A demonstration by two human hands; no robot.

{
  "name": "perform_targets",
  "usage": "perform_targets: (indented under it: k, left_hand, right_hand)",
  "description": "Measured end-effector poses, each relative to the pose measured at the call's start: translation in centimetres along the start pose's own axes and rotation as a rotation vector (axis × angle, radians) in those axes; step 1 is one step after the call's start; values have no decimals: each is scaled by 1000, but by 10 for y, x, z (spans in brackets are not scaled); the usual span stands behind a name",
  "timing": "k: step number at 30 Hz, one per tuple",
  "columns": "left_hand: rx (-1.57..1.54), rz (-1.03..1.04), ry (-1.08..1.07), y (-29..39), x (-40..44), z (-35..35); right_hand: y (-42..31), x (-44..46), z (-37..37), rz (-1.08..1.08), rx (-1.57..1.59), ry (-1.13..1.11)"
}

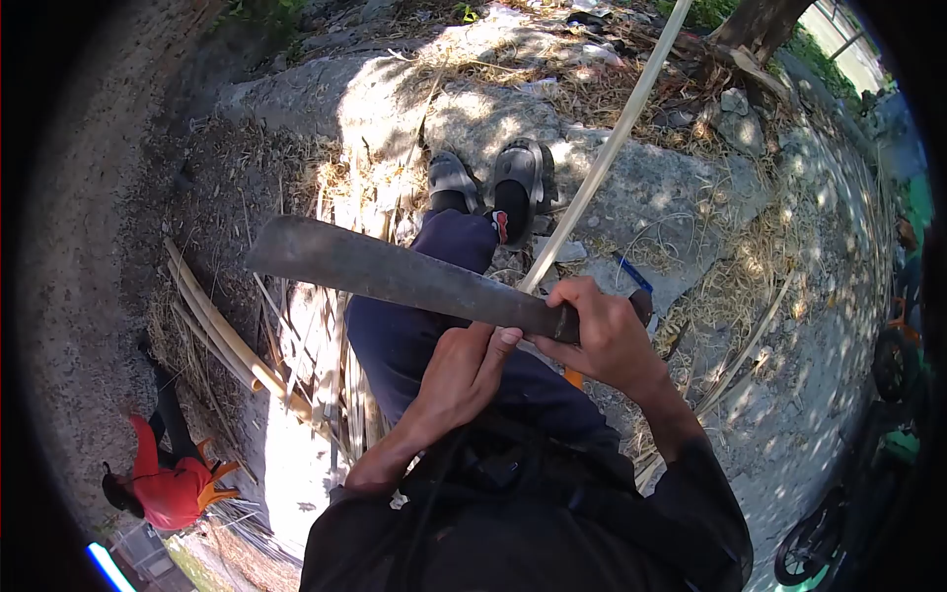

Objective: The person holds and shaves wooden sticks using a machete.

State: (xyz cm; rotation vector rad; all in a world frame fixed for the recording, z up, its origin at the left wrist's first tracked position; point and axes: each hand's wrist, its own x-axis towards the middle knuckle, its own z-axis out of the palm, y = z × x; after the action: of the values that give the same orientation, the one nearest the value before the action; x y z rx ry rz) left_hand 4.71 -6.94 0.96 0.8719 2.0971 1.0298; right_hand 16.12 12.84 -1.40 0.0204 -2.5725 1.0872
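Note:
A machete (385,271) with a dark, worn blade lies across my lap, its broad tip toward the left. My right hand (607,340) is closed round its handle, whose end shows past the fingers. A long pale bamboo strip (621,133) slants down from the upper right and passes under the blade near the handle. Just below the blade, my left hand (459,375) is closed, thumb and fingers pinched where the strip comes through. The strip's near end is hidden by the blade and hands.
Bamboo poles (212,321) and many split strips (340,385) lie on the ground at left. A blue-handled tool (631,271) rests on the stone ahead. A person in red (173,493) sits on an orange chair at lower left. Motorcycles (814,548) stand at right; a tree trunk (764,25) rises behind.

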Motion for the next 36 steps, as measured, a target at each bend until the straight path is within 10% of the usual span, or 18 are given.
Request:
perform_targets:
  k: [21,36]
  left_hand:
    - [94,342,217,-7,2,8]
    - [198,49,144,-3,11,7]
  right_hand:
    - [-7,5,2,21,-55,1]
    - [8,21,1,106,-232,62]
